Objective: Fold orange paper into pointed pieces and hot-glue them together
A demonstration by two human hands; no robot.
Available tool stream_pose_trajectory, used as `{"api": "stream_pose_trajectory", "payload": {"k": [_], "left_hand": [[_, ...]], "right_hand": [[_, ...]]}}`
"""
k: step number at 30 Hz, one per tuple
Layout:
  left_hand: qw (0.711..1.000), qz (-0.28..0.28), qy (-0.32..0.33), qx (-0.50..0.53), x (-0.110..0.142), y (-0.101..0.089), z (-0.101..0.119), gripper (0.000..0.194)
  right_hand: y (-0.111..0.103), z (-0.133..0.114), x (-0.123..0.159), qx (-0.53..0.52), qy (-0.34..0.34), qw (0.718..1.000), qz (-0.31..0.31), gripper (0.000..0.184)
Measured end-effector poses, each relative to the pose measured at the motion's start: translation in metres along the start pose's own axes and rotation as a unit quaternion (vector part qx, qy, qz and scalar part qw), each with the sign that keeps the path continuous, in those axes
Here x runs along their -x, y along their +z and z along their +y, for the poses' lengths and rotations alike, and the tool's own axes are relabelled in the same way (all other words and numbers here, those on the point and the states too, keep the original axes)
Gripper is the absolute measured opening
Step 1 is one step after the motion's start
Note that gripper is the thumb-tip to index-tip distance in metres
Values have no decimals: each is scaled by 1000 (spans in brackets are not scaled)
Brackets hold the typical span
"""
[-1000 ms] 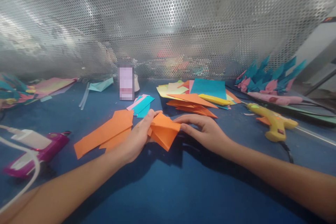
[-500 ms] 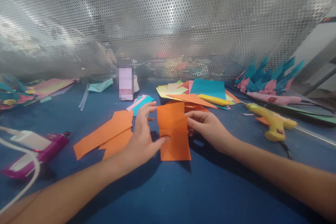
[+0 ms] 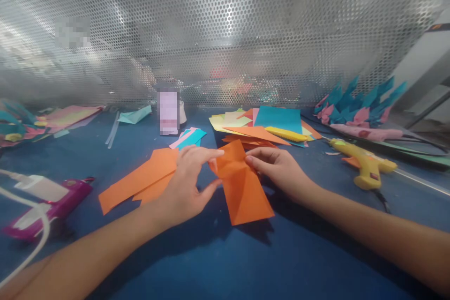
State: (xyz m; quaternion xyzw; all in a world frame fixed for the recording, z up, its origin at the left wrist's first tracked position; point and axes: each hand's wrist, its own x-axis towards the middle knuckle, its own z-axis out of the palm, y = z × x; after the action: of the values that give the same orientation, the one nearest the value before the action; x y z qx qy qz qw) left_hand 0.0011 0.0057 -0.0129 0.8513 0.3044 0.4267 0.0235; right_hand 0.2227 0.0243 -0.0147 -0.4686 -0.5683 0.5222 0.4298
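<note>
Right hand (image 3: 276, 168): thumb and fingertips pinched together on the right edge of the orange sheet (image 3: 242, 192), near its waist. Left hand (image 3: 191, 180): thumb and forefinger well apart in a C at the opposite edge, forefinger tip over the paper. From my end I cannot tell whether it grips.

The sheet is between the hands, raised over the blue bench (image 3: 225, 267), its shadow falling below and to the right. It is plain orange, drawn in at the middle, with a narrower flap above and a lower half flaring to a straight bottom edge. I note slanting creases running down that half (shading darkest around the waist).

Farther out: flat orange pieces (image 3: 140, 178) beside the left hand, an orange stack (image 3: 253, 133) behind the sheet, a yellow glue gun (image 3: 369, 164) to the right.
</note>
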Motion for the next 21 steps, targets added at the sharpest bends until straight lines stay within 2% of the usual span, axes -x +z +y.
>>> {"api": "stream_pose_trajectory", "payload": {"k": [3,6,8,12,16,18,21], "left_hand": [[997,-61,-3,37,-3,-11,-4,45],[967,-242,73,11,-9,-27,-8,43],[944,-309,116,-10,-14,-37,-10,41],[939,-314,138,-20,-19,-46,-12,40],[931,-333,148,22,-16,-41,-13,39],[930,-343,120,50,-13,-36,-12,36],[938,-343,31,41,-9,-28,-7,29]], "right_hand": [[-3,1,-2,39,-3,999,32,27],[-5,3,-5,66,-13,997,50,24],[-7,6,-7,87,-15,995,54,23],[-9,10,-11,135,-38,988,66,23],[-10,12,-11,196,-79,976,59,21],[-10,12,-10,240,-109,963,54,18],[-11,14,-10,303,-156,939,43,13]]}}
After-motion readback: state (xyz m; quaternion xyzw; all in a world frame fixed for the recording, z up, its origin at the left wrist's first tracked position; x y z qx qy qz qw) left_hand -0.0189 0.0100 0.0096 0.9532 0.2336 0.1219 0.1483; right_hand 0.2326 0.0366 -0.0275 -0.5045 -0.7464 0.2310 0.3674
